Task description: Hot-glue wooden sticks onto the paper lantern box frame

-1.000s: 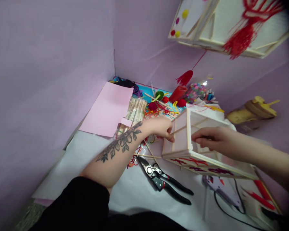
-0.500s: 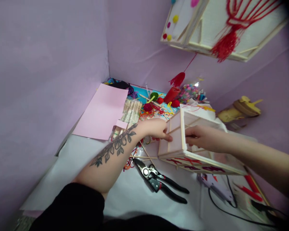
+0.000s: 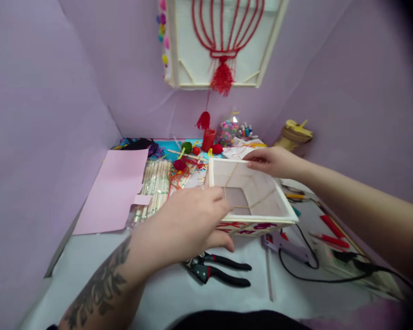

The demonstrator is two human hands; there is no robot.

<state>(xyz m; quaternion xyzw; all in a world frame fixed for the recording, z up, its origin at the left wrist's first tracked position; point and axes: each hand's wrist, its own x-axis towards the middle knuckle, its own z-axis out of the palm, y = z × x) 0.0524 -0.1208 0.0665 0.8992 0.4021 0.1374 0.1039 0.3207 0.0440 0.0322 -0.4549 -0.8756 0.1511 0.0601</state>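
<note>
Right hand (image 3: 273,162) is pinching the box (image 3: 258,218); left hand (image 3: 189,224) is curving half-open, contact unclear. Looking light, fragile, it's favouring the rim (image 3: 232,161) between right fingers.

The pale, stick-framed box (image 3: 266,190), walled in translucent white, was over the white tabletop (image 3: 237,305), its open end turned upward. Red and purple shapes (image 3: 265,226) marked its near side.

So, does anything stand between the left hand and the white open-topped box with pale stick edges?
Nothing visible does. The left hand overlaps the left rim of the box in this view; whether it touches is unclear. Black-handled metal shears show below the hand, not between them.
</note>
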